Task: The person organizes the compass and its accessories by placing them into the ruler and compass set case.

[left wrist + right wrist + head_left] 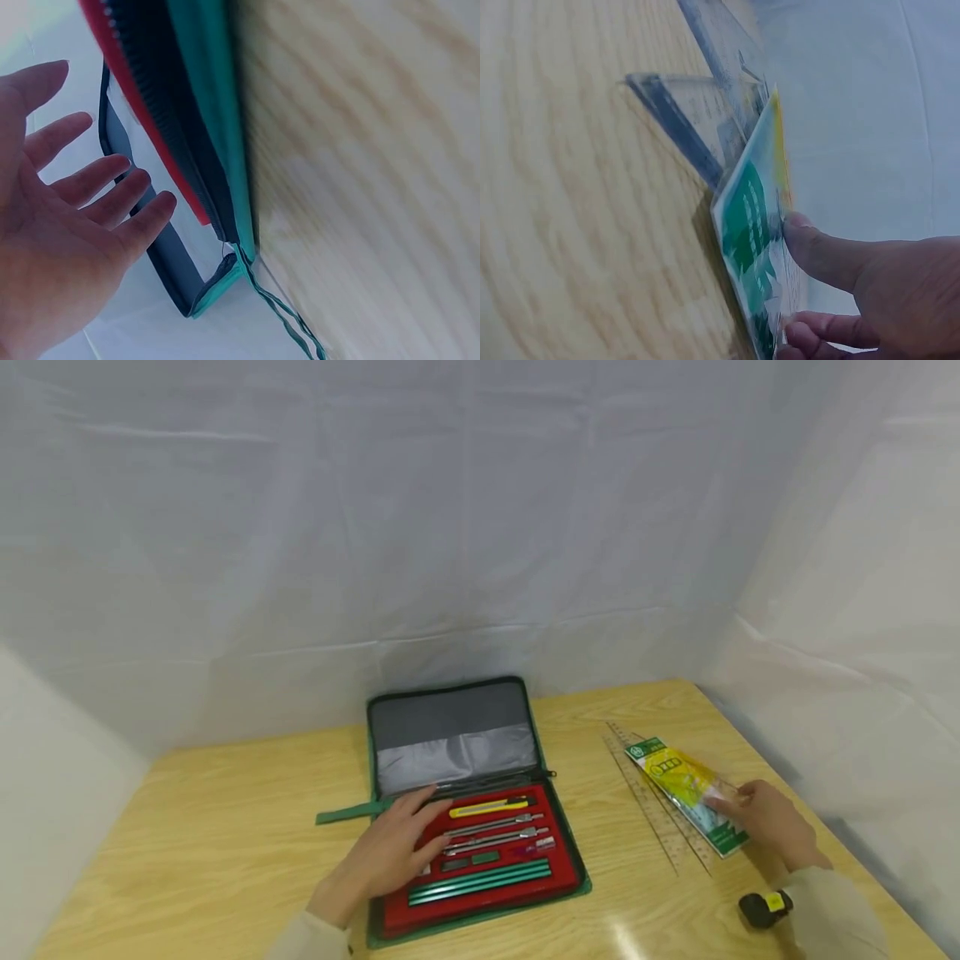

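My left hand [393, 847] hovers over the left part of an open zip case [581, 887], fingers spread and holding nothing. In the left wrist view the same hand [82, 217] is apart from the case's zipped edge [187, 127]. The red tray holds a yellow utility knife [489, 808], metal compasses [495, 841] and green pencils [480, 883]. At the right, my right hand [780, 822] pinches the edge of a flat green-and-yellow plastic packet [686, 789]. In the right wrist view the thumb lies on the packet [746, 225], which is slightly raised from the table.
Clear set squares [652, 810] lie partly under the packet. A green strap [348, 813] sticks out left of the case. A black wrist device [763, 909] is by the right sleeve. White sheeting [480, 527] stands behind the wooden table [247, 827] and at its sides.
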The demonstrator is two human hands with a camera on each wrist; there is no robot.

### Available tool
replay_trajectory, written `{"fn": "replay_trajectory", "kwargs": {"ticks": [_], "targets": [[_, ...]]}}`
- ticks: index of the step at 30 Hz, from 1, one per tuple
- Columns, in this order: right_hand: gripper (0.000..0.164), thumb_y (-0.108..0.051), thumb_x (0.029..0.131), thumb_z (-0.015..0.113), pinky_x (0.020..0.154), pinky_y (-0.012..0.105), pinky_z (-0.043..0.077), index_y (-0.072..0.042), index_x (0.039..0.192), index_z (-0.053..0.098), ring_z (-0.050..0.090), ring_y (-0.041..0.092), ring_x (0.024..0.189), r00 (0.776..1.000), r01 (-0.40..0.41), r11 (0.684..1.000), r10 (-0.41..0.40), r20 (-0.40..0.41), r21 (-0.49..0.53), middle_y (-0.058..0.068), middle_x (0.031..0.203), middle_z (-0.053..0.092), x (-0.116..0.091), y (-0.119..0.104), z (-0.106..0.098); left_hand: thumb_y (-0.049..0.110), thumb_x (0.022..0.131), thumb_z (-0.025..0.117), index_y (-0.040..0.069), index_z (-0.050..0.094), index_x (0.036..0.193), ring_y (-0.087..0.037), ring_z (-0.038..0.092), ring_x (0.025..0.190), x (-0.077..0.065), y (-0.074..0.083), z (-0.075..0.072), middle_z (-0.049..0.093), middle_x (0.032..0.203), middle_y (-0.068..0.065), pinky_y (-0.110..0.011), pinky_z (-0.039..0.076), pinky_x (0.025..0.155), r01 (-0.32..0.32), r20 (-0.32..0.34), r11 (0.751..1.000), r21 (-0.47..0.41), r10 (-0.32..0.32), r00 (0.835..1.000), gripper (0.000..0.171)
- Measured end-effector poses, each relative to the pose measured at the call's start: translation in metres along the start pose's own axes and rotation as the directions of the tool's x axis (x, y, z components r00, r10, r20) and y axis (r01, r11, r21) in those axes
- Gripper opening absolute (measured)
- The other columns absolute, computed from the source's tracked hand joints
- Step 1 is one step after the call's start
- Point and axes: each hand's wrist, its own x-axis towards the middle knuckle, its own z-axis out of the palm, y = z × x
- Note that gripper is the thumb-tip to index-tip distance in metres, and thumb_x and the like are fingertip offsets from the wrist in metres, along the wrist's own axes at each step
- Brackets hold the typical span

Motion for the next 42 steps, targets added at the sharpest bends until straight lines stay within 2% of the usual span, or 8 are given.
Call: {"fn": "replay_trajectory", "kwargs": {"ticks": [5,9,14,20,29,34,38,42], "targets": [[0.09,-0.062,0.089,0.052,0.077,0.057,0.045,0.02,0.125,0.04,0.049,0.052,0.104,1.0,-0.02,0.999,0.02,-0.001,0.035,0.04,0.123,0.045,0.0,0.002,-0.002,0.032,0.094,0.062,0.011,0.053,0.135,-0.033,0.043,0.126,-0.003,-0.001,-0.001,0.043,0.142,-0.015,-0.05,0.039,0.099,0.016,-0.007,1.0,-0.014,-0.016,1.0,0.047],[0.073,-0.053,0.092,0.055,0.072,0.05,0.047,0.015,0.118,0.046,0.056,0.041,0.094,0.995,0.026,0.996,-0.017,-0.101,0.081,0.032,0.109,0.054,-0.004,0.001,-0.002,0.032,0.094,0.062,0.012,0.052,0.136,-0.033,0.041,0.127,-0.005,-0.002,-0.003,0.042,0.143,-0.014,-0.05,0.039,0.099,0.046,-0.014,0.998,-0.046,-0.047,0.999,0.047],[0.049,-0.04,0.098,0.053,0.059,0.037,0.047,0.007,0.111,0.056,0.059,0.025,0.076,0.95,0.13,0.986,-0.094,-0.298,0.103,0.02,0.098,0.06,-0.007,-0.004,0.003,0.035,0.095,0.059,0.013,0.052,0.137,-0.032,0.039,0.129,-0.007,-0.006,-0.006,0.04,0.145,-0.013,-0.05,0.037,0.1,0.079,-0.011,0.995,-0.062,-0.08,0.997,0.048],[0.047,-0.041,0.099,0.049,0.048,0.032,0.044,0.003,0.113,0.06,0.062,0.019,0.066,0.908,0.172,0.974,-0.099,-0.408,0.146,0.018,0.094,0.063,-0.01,-0.01,0.006,0.035,0.095,0.059,0.011,0.052,0.137,-0.032,0.04,0.129,-0.011,-0.013,-0.009,0.041,0.143,-0.014,-0.048,0.038,0.1,0.084,-0.032,0.996,-0.034,-0.085,0.996,0.049],[0.042,-0.038,0.099,0.05,0.049,0.028,0.046,0.0,0.113,0.06,0.061,0.017,0.066,0.857,0.258,0.947,-0.133,-0.497,0.192,0.02,0.094,0.064,-0.01,-0.022,0.009,0.037,0.093,0.061,0.009,0.047,0.14,-0.036,0.037,0.131,-0.015,-0.029,-0.016,0.039,0.145,-0.016,-0.053,0.035,0.101,0.173,-0.069,0.982,-0.078,-0.179,0.982,0.056],[0.035,-0.034,0.099,0.053,0.049,0.028,0.046,-0.002,0.11,0.061,0.062,0.02,0.067,0.827,0.324,0.929,-0.187,-0.53,0.177,0.017,0.091,0.064,-0.005,-0.033,0.013,0.031,0.094,0.062,0.003,0.042,0.142,-0.039,0.036,0.13,-0.018,-0.04,-0.018,0.038,0.144,-0.02,-0.056,0.035,0.1,0.186,-0.142,0.979,-0.082,-0.196,0.97,0.059],[0.036,-0.036,0.098,0.053,0.049,0.029,0.046,-0.004,0.111,0.062,0.061,0.022,0.069,0.829,0.343,0.921,-0.204,-0.521,0.184,0.016,0.092,0.064,0.001,-0.042,0.016,0.028,0.094,0.061,0.0,0.038,0.142,-0.04,0.038,0.129,-0.018,-0.045,-0.019,0.039,0.143,-0.022,-0.056,0.035,0.099,0.231,-0.215,0.971,-0.059,-0.238,0.947,0.06],[0.036,-0.036,0.099,0.052,0.051,0.029,0.047,-0.005,0.112,0.062,0.061,0.024,0.072,0.832,0.357,0.916,-0.223,-0.508,0.182,0.014,0.095,0.064,0.005,-0.05,0.02,0.027,0.096,0.057,-0.004,0.03,0.145,-0.042,0.034,0.131,-0.015,-0.051,-0.022,0.034,0.145,-0.025,-0.056,0.032,0.102,0.285,-0.222,0.953,-0.107,-0.302,0.927,0.064]]}}
